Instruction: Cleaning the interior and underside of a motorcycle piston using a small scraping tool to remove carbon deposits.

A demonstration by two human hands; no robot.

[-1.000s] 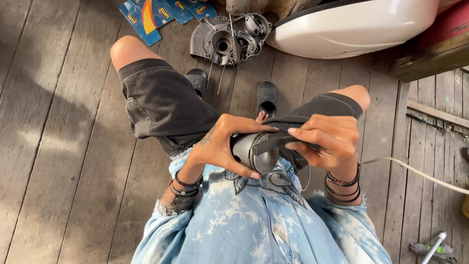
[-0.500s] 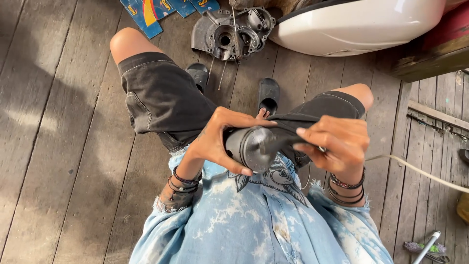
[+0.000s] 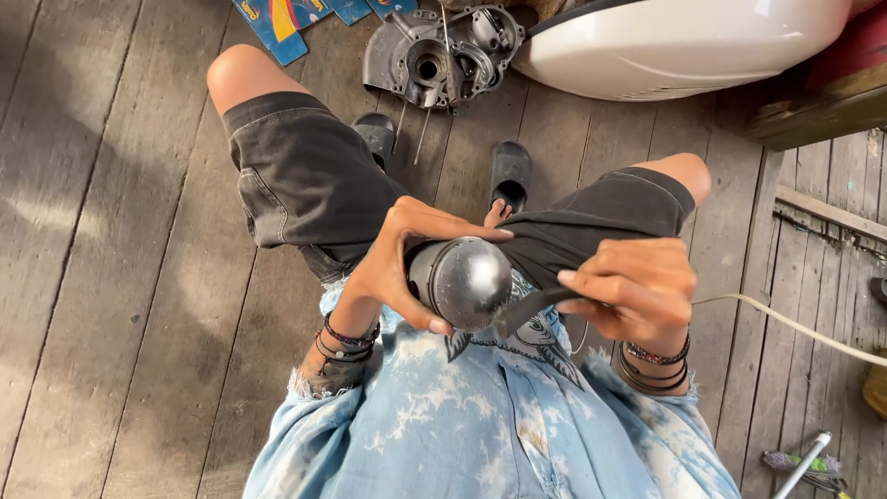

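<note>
Person seated on the plank floor [image 3: 111, 305], both hands over the lap. Left hand [image 3: 397, 268] is clamped round a dark rounded metal housing [image 3: 459, 280], fingers over the top, thumb under. A second ago the right hand sat on the housing too; now the right hand [image 3: 633, 291] has come off to the housing's right, fingers closed on a dark strip [image 3: 531, 310] that runs back to the housing's lower edge. Looks like the strip is being pulled away from it. Beyond the housing: an engine casing [image 3: 434, 55] and a white shell [image 3: 684, 42]. Right of it, a pale cable [image 3: 795, 328].
</note>
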